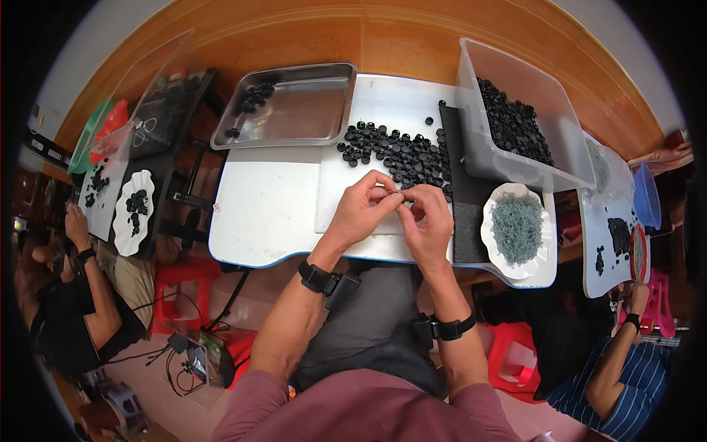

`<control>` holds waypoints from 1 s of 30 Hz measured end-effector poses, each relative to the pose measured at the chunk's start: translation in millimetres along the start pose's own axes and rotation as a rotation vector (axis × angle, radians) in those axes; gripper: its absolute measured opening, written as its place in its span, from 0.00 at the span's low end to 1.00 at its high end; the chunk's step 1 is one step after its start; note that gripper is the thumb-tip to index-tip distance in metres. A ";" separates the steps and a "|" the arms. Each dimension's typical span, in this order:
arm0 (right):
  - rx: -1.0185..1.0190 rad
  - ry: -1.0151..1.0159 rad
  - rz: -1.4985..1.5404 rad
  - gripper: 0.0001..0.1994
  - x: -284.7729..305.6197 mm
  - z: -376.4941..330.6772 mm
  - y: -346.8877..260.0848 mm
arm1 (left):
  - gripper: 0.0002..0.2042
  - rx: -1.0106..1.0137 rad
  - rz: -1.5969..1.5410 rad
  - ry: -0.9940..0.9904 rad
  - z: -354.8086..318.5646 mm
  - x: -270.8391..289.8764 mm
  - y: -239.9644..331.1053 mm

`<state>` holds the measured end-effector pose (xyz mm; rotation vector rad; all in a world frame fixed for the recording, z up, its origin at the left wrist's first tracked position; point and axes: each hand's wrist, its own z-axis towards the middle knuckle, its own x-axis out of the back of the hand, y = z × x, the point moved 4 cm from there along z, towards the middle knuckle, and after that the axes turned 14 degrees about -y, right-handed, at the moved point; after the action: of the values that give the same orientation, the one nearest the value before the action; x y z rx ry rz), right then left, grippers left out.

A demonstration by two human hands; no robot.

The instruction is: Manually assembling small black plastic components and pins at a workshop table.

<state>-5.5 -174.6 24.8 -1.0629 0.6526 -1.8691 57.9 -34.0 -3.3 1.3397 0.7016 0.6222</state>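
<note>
My left hand (362, 208) and my right hand (428, 222) meet over the front of the white table, fingertips pinched together. Whatever they hold is too small and too covered by the fingers to name. Just beyond them, many small round black caps (401, 153) lie spread on a white board (335, 188). To the right of my right hand, a white scalloped dish (489, 239) holds a heap of thin grey-green wire-like pieces (517, 227).
A metal tray (309, 110) with some black pieces stands at the back left. A clear plastic bin (567, 147) full of black caps stands at the back right, by a dark mat (467, 228). Co-workers sit at tables on both sides; red stools (185, 283) stand below.
</note>
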 end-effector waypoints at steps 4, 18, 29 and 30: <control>-0.022 0.030 0.024 0.11 2.1 -1.1 5.0 | 0.06 0.055 0.111 -0.034 -0.4 -0.8 0.9; -0.239 -0.060 0.371 0.09 2.5 -7.2 21.2 | 0.05 -0.028 -0.002 -0.070 -3.9 0.7 4.7; -0.269 0.063 0.447 0.09 0.5 -10.4 28.8 | 0.13 -0.026 0.947 0.658 0.4 29.5 24.7; -0.275 0.068 0.454 0.09 1.1 -9.6 29.7 | 0.13 -0.013 1.025 0.657 2.6 30.8 26.4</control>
<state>-1.5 -189.8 -2.1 -0.9263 1.1153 -1.4510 79.8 -9.0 20.1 1.4378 0.4655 1.9403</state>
